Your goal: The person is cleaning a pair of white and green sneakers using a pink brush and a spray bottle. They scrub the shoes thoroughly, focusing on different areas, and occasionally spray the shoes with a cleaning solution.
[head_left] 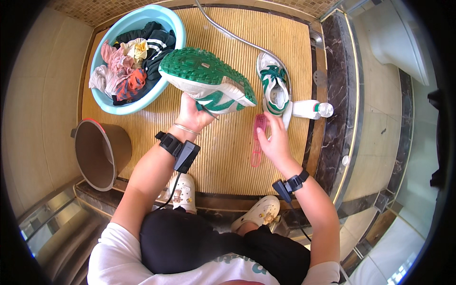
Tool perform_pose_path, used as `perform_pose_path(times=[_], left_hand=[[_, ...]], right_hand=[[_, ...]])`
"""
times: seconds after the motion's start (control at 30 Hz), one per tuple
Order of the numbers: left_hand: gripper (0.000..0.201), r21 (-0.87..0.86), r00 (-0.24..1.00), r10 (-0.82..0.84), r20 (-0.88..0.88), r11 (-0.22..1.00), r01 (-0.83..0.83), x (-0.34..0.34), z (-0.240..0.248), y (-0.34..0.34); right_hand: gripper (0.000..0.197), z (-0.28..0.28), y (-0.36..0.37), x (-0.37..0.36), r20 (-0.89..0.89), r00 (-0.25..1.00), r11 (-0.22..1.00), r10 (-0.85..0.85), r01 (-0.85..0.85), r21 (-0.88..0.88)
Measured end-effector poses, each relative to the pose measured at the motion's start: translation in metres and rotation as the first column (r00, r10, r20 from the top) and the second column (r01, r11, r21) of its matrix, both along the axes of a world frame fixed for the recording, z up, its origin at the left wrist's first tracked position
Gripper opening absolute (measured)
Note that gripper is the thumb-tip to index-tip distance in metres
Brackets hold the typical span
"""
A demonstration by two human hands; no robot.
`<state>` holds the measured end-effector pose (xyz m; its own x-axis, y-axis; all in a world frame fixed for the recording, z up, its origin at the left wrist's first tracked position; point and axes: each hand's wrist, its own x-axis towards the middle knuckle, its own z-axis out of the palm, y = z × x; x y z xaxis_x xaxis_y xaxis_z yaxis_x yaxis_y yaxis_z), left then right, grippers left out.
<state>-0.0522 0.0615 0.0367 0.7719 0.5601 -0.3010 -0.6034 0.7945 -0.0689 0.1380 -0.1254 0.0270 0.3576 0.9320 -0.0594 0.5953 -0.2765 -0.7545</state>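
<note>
My left hand holds up a white and green sneaker near its opening. Its knobbly green sole faces upward and its toe points left. My right hand is at the right edge of a pink scrubbing brush, thumb and fingers apart. The thumb tip overlaps the brush, whose looped handle points toward me. Just beyond these fingers, the matching sneaker stands upright on the bamboo-slat mat, green laces on top. Beside its heel lies a white bottle with a clear cap.
A light blue basin of mixed clothes stands at the far left. Nearer is a brown bucket, tilted. A grey hose runs from the back to the right sneaker. At the right rises a dark marble curb.
</note>
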Motion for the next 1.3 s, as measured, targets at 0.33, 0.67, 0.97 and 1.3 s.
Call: perform_pose_path(times=[0.33, 0.67, 0.97, 1.3], left_hand=[[0.03, -0.052, 0.794, -0.022, -0.608, 0.999, -0.012, 0.03, 0.026, 0.01], [0.03, 0.225, 0.546, 0.142, -0.825, 0.97, 0.087, 0.069, 0.011, 0.041], [0.034, 0.624, 0.454, 0.435, -0.777, 0.631, 0.461, 0.061, -0.027, 0.031], [0.043, 0.368, 0.487, 0.464, -0.74, -0.327, 0.87, 0.088, 0.001, -0.055]], right_hand=[[0.038, -0.017, 0.025, 0.045, 0.286, 0.955, 0.982, -0.075, 0.121, -0.146], [0.019, -0.013, 0.045, 0.023, 0.181, 0.981, 0.998, -0.064, 0.067, -0.01], [0.03, -0.019, 0.019, 0.011, 0.021, 1.0, 0.997, 0.022, -0.023, 0.073], [0.046, -0.042, -0.051, 0.032, 0.223, 0.938, 0.898, -0.267, 0.326, -0.296]])
